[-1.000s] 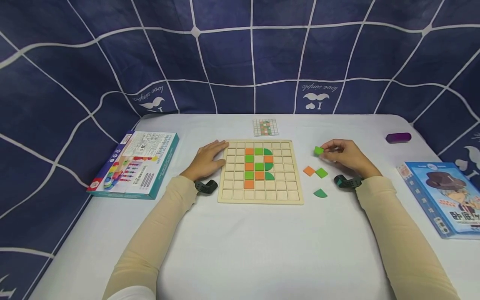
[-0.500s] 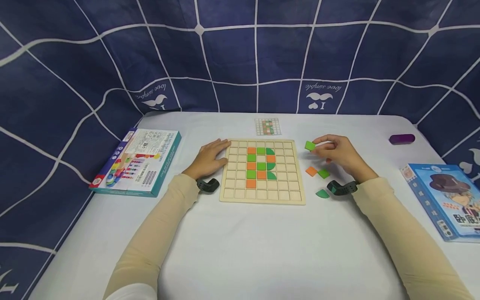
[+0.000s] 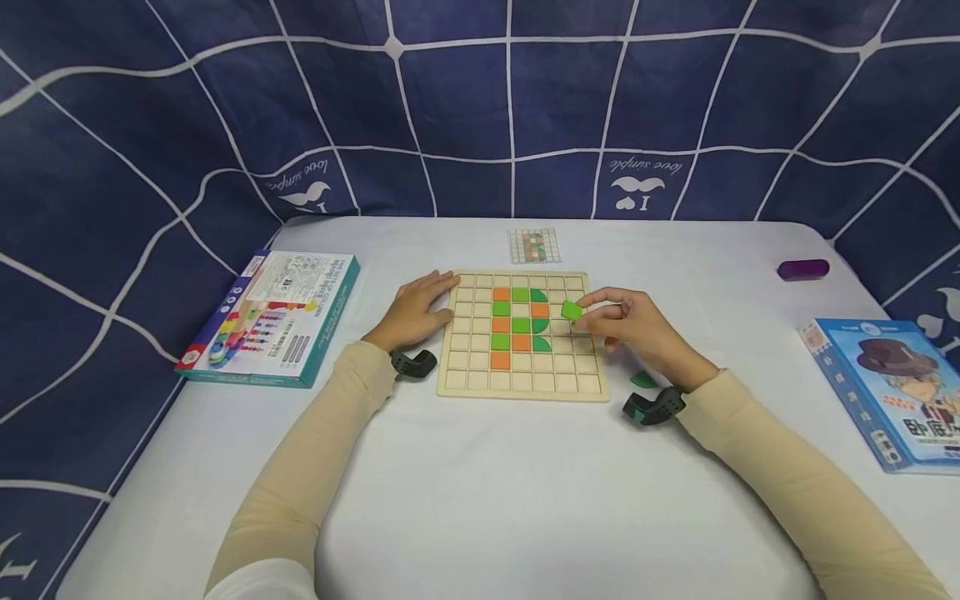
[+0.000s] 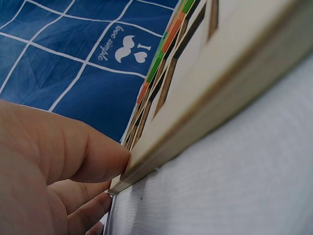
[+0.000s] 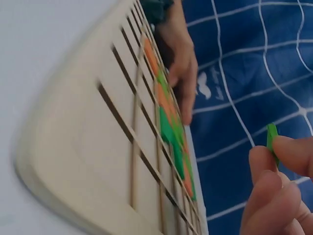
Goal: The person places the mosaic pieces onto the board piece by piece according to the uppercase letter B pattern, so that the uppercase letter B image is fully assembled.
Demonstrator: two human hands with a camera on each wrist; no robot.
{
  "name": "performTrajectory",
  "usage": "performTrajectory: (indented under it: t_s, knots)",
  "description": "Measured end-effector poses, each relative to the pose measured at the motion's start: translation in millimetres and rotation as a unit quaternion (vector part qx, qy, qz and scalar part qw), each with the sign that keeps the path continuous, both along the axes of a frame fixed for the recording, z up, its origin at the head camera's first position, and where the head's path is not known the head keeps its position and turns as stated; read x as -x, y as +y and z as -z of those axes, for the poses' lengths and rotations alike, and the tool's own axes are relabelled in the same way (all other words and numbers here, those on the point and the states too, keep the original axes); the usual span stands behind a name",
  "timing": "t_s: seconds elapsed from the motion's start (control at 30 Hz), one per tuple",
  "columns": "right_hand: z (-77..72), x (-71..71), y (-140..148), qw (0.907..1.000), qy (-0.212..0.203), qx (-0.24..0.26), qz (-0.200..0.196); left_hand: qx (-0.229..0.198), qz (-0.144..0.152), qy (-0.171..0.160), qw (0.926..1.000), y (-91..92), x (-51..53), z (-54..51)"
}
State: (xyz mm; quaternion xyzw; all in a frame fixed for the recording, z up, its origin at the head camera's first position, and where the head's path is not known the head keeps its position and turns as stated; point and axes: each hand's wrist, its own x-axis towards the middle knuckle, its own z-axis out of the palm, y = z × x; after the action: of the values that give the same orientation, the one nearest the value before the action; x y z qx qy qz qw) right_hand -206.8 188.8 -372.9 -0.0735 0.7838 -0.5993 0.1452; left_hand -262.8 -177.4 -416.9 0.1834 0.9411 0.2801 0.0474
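Observation:
My right hand (image 3: 637,333) pinches a light green square tile (image 3: 572,311) between thumb and fingertips, above the right half of a wooden grid board (image 3: 555,385). In the right wrist view that tile (image 5: 272,138) is seen edge-on, apart from the board. Orange and green squares and dark green rounded pieces lie in the middle cells, around a bare cell. At the board's left edge rests my left hand (image 3: 411,313), fingers extended; in the left wrist view its thumb (image 4: 105,159) touches the rim. A dark green quarter-round piece (image 3: 643,379) lies on the table beneath my right wrist.
Behind the board lies a small pattern card (image 3: 534,247). A toy box (image 3: 273,321) is at the left and a blue box (image 3: 888,392) at the right. A purple oblong case (image 3: 803,269) sits farther back. A dark blue curtain (image 3: 480,108) hangs behind the white table.
My right hand has carried the green tile leftward from beside the board to above it. The loose orange and green squares are now hidden behind that hand. My left hand stays in place.

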Motion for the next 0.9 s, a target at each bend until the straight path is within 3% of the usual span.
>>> performTrajectory:
  t_s: [0.3, 0.6, 0.73, 0.9]
  knots:
    - [14.1, -9.3, -15, 0.9980, 0.008, 0.050, -0.038, -0.002, -0.003, -0.003, 1.0000, -0.4, 0.9, -0.5]
    - [26.1, -16.9, -24, 0.9974, 0.000, 0.042, -0.058, -0.002, -0.005, -0.004, 1.0000, 0.3, -0.4, -1.6]
    - [31.2, -16.9, -25, 0.9959, 0.047, 0.005, -0.077, -0.002, -0.005, -0.003, 1.0000, 0.7, -1.0, -2.9]
    - [33.9, -17.9, -26, 0.9834, 0.136, -0.058, -0.106, -0.006, -0.005, -0.004, 1.0000, 1.3, -2.9, -4.8]
